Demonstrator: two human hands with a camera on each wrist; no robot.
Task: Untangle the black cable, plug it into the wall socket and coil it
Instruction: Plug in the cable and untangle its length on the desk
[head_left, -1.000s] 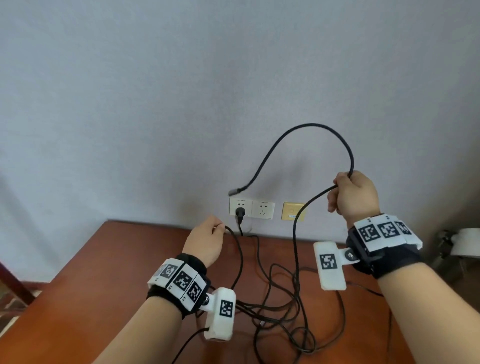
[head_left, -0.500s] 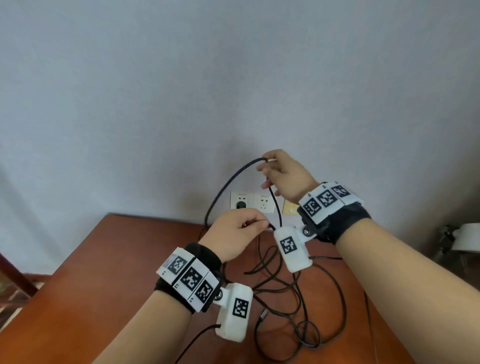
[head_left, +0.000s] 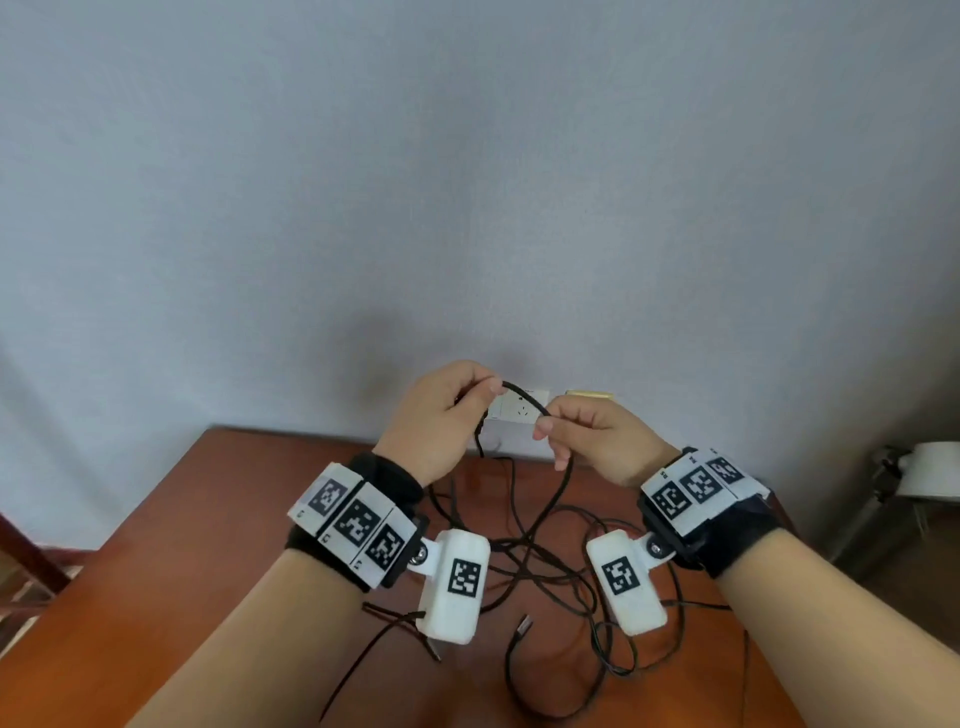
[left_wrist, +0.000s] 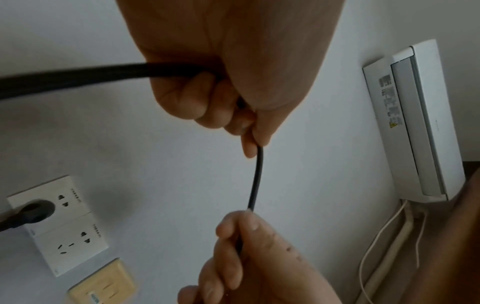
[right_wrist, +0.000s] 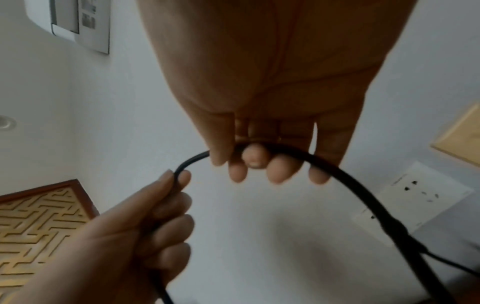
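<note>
A short span of the black cable (head_left: 524, 397) stretches between my two hands, held up in front of the white wall socket (head_left: 519, 411). My left hand (head_left: 480, 392) grips the cable in a fist, its thumb and forefinger pinching it. About a hand's width to the right, my right hand (head_left: 548, 422) curls its fingers round the cable (right_wrist: 350, 185). In the left wrist view a black plug (left_wrist: 28, 211) sits in the upper socket plate (left_wrist: 64, 191). The rest of the cable lies in a loose tangle (head_left: 550, 561) on the table, with a free connector end (head_left: 523, 625) near the front.
The brown wooden table (head_left: 182, 545) stands against the grey wall. A beige wall plate (head_left: 587, 395) sits right of the sockets, and a second white socket plate (left_wrist: 75, 244) is unused. A white air conditioner (left_wrist: 415, 123) hangs on the wall. A white object (head_left: 930, 467) stands at far right.
My right hand came down and left from a high loop, then settled beside the left. My left hand rose from near the socket. The two hands now hold a short span between them.
</note>
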